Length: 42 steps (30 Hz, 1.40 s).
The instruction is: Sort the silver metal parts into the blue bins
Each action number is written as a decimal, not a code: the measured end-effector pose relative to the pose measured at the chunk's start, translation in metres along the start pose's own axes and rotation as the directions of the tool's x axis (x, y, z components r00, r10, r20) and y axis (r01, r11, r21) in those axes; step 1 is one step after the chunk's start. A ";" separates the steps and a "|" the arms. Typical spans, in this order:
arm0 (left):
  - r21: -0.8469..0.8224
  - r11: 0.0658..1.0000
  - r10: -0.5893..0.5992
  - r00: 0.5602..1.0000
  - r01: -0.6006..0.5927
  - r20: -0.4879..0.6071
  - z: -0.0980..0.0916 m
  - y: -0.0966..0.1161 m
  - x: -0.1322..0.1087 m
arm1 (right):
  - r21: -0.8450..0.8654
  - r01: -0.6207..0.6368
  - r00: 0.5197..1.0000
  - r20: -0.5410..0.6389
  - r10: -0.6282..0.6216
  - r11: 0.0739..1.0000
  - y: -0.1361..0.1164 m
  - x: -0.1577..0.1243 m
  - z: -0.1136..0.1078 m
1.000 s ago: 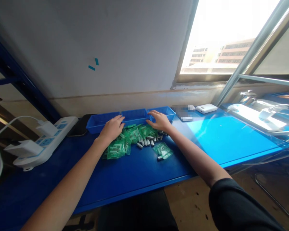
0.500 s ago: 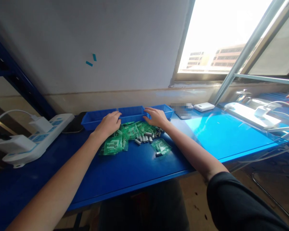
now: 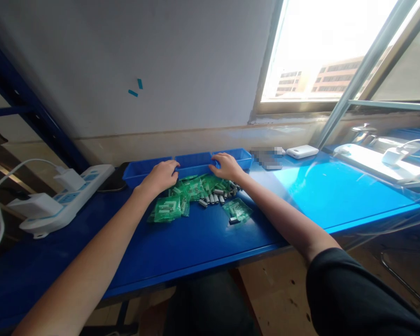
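Three blue open-topped plastic bins (image 3: pixel 193 171) are lined up end to end along the back of a glossy blue tabletop (image 3: pixel 203 242), close to the wall. At the meeting of the left and middle bins, a left hand (image 3: pixel 162 175) is placed with half-curled fingers, thumb set apart; at the meeting of the middle and right bins, a right hand (image 3: pixel 227 167) is placed likewise, thumb and forefinger parted. Whether the bin walls are gripped by either hand cannot be told. In front of the bins, between the two forearms, a heap of translucent green plastic packets (image 3: pixel 168 209) is spread, with short silver metal cylinders (image 3: pixel 212 199) scattered at its right. Nearer the front edge, a single green packet (image 3: pixel 241 209) is laid apart, a dark-ended cylinder (image 3: pixel 234 220) seen at its lower edge. To the left, a flat black object (image 3: pixel 114 181) and a long white power strip (image 3: pixel 68 204) with plugs inserted are seen. Past the right bin, a small white rounded box (image 3: pixel 302 151) is set beneath the window (image 3: pixel 303 56).
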State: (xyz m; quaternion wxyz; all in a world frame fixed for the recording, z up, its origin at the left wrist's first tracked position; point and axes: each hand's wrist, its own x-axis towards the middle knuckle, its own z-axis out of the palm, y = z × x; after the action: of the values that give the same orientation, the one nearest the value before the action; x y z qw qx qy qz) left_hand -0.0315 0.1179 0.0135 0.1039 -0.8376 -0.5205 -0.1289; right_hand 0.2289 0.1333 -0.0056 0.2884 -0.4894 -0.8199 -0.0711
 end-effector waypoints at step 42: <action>-0.248 0.967 0.043 0.924 0.057 0.380 -0.030 -0.012 -0.029 | 0.090 0.180 0.981 -0.085 -0.173 0.979 -0.044 -0.023 -0.022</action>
State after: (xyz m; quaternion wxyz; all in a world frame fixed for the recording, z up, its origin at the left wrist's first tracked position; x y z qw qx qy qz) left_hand -0.0574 0.0899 0.0326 -0.1083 -0.8512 -0.5128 -0.0290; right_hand 0.2084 0.0843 0.0073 0.3359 -0.3969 -0.8509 -0.0751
